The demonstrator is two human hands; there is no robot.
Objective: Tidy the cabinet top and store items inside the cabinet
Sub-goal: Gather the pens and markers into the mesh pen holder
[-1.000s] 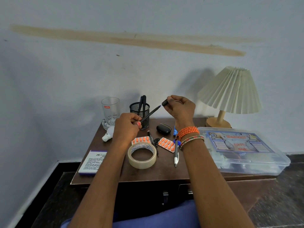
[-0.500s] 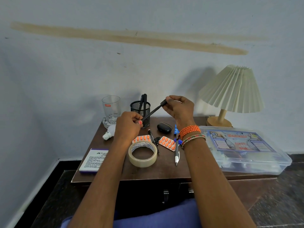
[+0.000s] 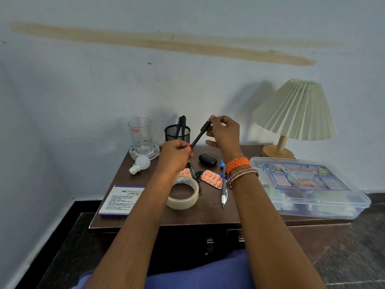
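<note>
Black pen (image 3: 198,138): light, rigid, slender. Left hand (image 3: 175,156) grips the barrel; right hand (image 3: 224,134) pinches the cap end.

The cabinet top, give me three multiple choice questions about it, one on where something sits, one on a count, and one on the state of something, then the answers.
1. Where does the light bulb lie?
A. In front of the glass ashtray
B. Inside the mesh pen holder
C. On the first aid box

2. How many orange pill strips show on the cabinet top?
A. One
B. Two
C. Four

3. What state is the black pen in?
A. Lying flat beside the tape roll
B. Standing in the holder
C. Held in the air by both hands

Answers:
1. A, the bulb rests just in front of the ashtray that holds the drinking glass.
2. B, one strip lies right of the tape, another is partly hidden by the left hand.
3. C, the left hand grips the lower end and the right hand pinches the upper end.
</note>
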